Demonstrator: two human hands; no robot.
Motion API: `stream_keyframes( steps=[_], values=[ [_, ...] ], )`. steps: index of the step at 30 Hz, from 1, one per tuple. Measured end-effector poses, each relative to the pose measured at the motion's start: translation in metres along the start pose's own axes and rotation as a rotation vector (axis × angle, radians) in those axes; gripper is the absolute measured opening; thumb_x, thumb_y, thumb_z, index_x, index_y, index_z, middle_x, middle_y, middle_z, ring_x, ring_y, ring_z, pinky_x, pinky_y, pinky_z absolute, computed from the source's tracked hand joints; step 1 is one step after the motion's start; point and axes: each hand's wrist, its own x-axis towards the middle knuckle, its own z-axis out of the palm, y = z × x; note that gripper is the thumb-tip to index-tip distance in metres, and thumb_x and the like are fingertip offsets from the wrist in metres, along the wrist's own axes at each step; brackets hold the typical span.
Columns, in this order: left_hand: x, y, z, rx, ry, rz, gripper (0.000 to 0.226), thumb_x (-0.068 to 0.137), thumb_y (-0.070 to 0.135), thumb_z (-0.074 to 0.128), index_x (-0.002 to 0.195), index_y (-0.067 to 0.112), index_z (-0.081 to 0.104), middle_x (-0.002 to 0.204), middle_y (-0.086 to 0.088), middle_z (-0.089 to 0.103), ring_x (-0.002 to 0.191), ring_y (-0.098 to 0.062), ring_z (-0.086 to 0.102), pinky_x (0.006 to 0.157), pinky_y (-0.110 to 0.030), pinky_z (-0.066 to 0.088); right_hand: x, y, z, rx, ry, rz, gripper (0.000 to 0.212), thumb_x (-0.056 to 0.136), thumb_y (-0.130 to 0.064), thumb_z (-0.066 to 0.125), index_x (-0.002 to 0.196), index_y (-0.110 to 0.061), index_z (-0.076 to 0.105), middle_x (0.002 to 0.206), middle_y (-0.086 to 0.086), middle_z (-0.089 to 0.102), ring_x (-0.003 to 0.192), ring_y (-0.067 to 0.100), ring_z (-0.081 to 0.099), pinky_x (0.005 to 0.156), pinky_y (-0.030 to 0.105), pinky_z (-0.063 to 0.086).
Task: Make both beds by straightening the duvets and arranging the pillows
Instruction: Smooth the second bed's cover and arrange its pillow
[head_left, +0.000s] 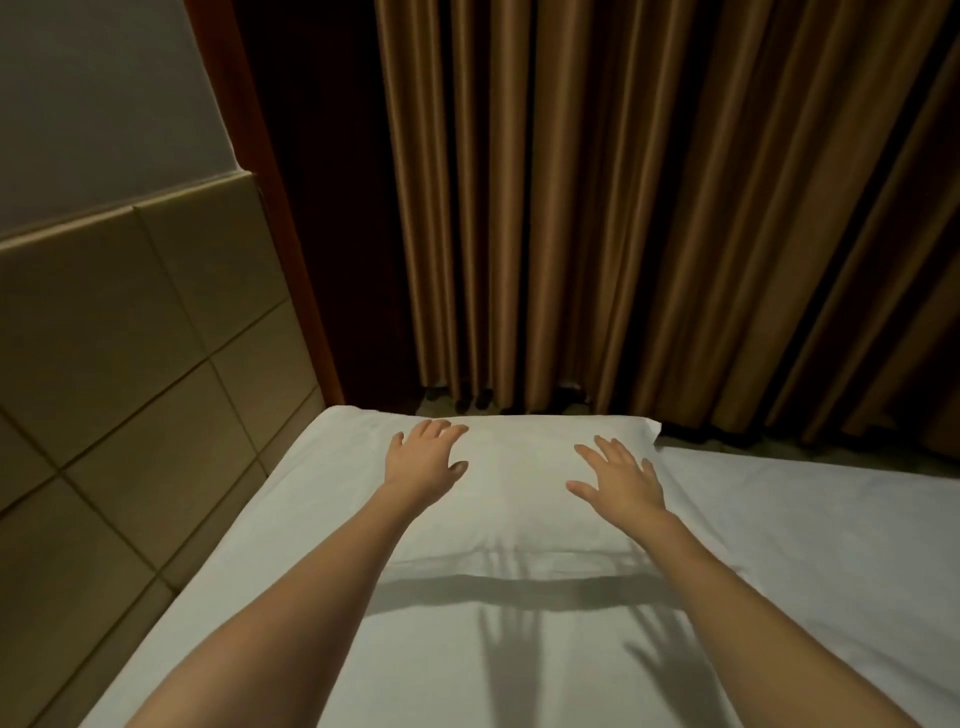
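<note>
A white pillow (519, 499) lies flat at the far end of a bed with a white sheet (441, 665). My left hand (426, 457) rests on the pillow's left part with its fingers spread and straight. Over the pillow's right part my right hand (621, 475) is spread flat, palm down. Both forearms stretch out over the sheet, and they cast shadows on it below the pillow. No duvet is in view.
A padded tan headboard panel (130, 364) runs along the bed's left side, with a wooden post (291, 249) beside it. Brown curtains (649, 208) hang to the floor beyond the bed's far edge. White sheet (841, 530) extends to the right.
</note>
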Motion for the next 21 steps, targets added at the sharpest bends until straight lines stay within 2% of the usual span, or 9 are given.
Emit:
stream_keyframes(
  steps=[11,17,21],
  values=[
    [-0.106,0.072,-0.039,0.027,0.039,0.023,0.053,0.096,0.043,0.046,0.146,0.032,0.03,0.154,0.004,0.027,0.144,-0.018,0.017,0.116,-0.047,0.017,-0.103,0.036,-0.034,0.015,0.079,-0.027,0.058,0.099,-0.052,0.033,0.151,-0.031,0.018,0.161,-0.003,0.007,0.147,0.018,0.003,0.118,0.047,0.006],
    [-0.18,0.113,-0.036,-0.005,0.056,0.014,0.053,0.096,0.045,0.046,0.145,0.032,0.033,0.152,0.004,0.031,0.143,-0.017,0.02,0.115,-0.047,0.018,-0.186,0.065,-0.045,-0.02,0.106,-0.041,0.057,0.099,-0.051,0.032,0.151,-0.03,0.018,0.16,-0.002,0.008,0.147,0.018,0.004,0.117,0.044,0.003],
    [-0.221,0.136,-0.034,-0.012,0.05,0.046,0.052,0.095,0.044,0.046,0.144,0.032,0.033,0.151,0.005,0.032,0.143,-0.016,0.021,0.115,-0.047,0.018,-0.236,0.083,-0.047,-0.052,0.086,-0.032,0.058,0.099,-0.052,0.034,0.15,-0.031,0.018,0.16,-0.003,0.009,0.147,0.017,0.003,0.117,0.047,0.002]
  ],
)
